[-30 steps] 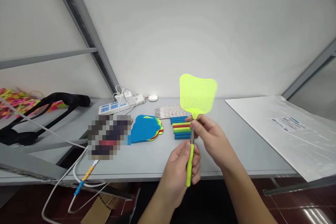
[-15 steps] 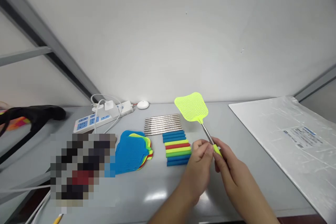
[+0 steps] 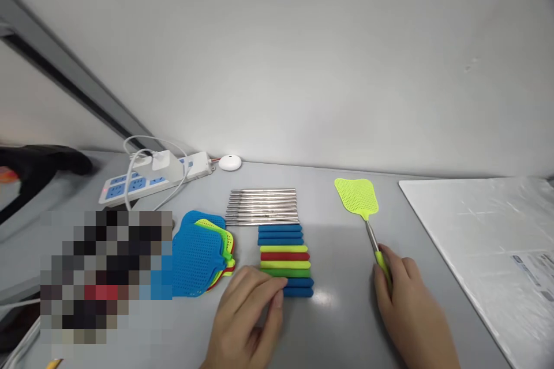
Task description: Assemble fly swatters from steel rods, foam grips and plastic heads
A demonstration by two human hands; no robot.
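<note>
My right hand (image 3: 409,300) is wrapped round the yellow-green handle of a fly swatter (image 3: 357,196), whose perforated head points away from me, low over or on the table. My left hand (image 3: 249,320) is over the left ends of the lowest handles in a row. Its thumb and index finger are apart, and it lifts nothing. The row has blue handles (image 3: 281,235), a red handle (image 3: 285,256), yellow ones and a green handle (image 3: 289,273). Behind them lie several metal rods (image 3: 262,206) side by side. Left of the row is a pile of swatter heads (image 3: 199,259), blue on top.
A power strip (image 3: 197,165) with white chargers and cables stands at the back left, beside a white oval device (image 3: 229,162). A blurred-out patch covers the front left. On the right lies a flat package (image 3: 467,230) in white wrapping. A wall closes off the back.
My left hand has let go of the swatter and moved left to the handles. My right hand has carried the swatter right and lowered it. The view has shifted slightly.
</note>
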